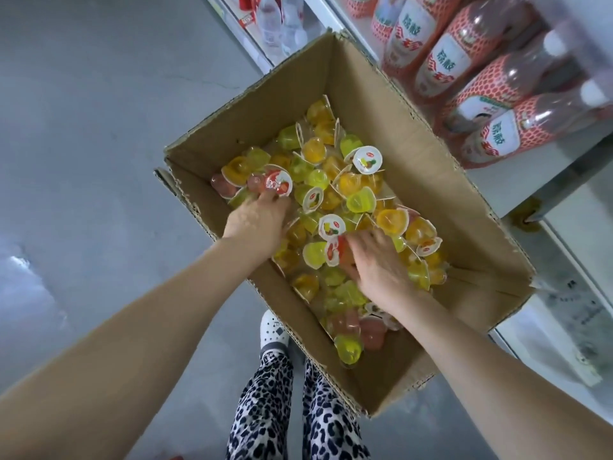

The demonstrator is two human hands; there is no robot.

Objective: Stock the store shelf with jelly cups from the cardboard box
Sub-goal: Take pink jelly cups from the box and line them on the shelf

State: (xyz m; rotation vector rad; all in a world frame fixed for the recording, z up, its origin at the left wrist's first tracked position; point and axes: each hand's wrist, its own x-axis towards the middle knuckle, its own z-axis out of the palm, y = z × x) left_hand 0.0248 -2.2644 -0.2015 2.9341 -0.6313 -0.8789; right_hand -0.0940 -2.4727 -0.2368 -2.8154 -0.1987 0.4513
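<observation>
An open cardboard box [414,180] fills the middle of the view, its long side running from 11 o'clock down to 5 o'clock. Its bottom is covered by a loose heap of jelly cups [360,199], mostly yellow, green and orange, with a few pink ones at the 6 o'clock end. Most lie on their sides or upside down, and a few show round white printed lids.

Both bare forearms reach in from the lower edge. The left hand [257,224] comes from 8 o'clock over the box's near wall. Its fingers are curled down into the heap at the 9 o'clock side, their tips just beside a red-lidded cup [278,184]. Whether they grip anything cannot be told, as the tips are hidden among the cups. The right hand [381,263] comes from 4 o'clock and lies back-up on the heap near the middle of the box, fingers loosely spread and pointing toward 11 o'clock. Its thumb side touches a second red-lidded cup [332,254]; whether it pinches that cup cannot be told.

At 1 to 2 o'clock a white shelf [547,180] stands just beside the box, and a row of bottles [464,61] with pink netted wraps stands on it. At 12 o'clock, a lower shelf level holds clear water bottles [282,24]. The floor [99,127] is grey. At 6 o'clock, beside the box, are a white clog [273,330] and leopard-print trousers [265,410].
</observation>
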